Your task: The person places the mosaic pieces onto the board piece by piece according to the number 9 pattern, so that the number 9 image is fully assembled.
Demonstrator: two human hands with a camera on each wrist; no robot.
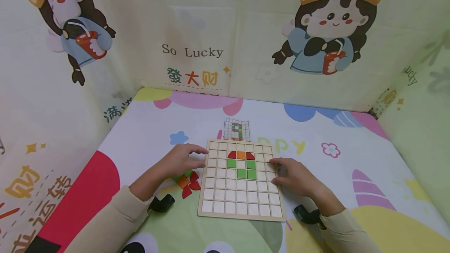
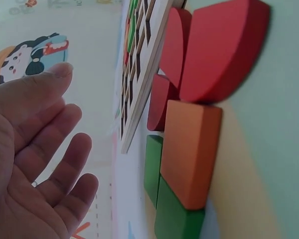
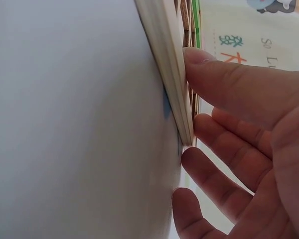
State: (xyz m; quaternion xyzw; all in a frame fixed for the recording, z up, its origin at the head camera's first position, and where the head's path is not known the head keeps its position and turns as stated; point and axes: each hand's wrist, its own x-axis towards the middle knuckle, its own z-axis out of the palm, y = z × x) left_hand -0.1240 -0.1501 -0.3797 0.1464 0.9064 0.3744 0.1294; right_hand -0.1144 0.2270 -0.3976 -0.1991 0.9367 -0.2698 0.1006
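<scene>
A wooden grid board (image 1: 242, 218) lies flat on the table with coloured tiles in its upper cells. An orange square (image 1: 240, 155) sits between two red quarter-round tiles (image 1: 232, 155), and several green squares (image 1: 251, 174) lie below them. By the board's upper left edge is my left hand (image 1: 181, 157), fingers loosely bent; the left wrist view shows nothing in it. My right hand (image 1: 297, 175) rests its thumb and fingertips on the board's right edge. Loose red tiles (image 2: 224, 50), an orange square (image 2: 189, 149) and green tiles (image 2: 177, 214) lie beside the board's left side.
Just behind the board is a small pattern card (image 1: 228, 129) with a coloured figure on a grid. A printed cloth (image 1: 147, 120) covers the table. Printed curtains (image 1: 253, 42) hang at the back and both sides.
</scene>
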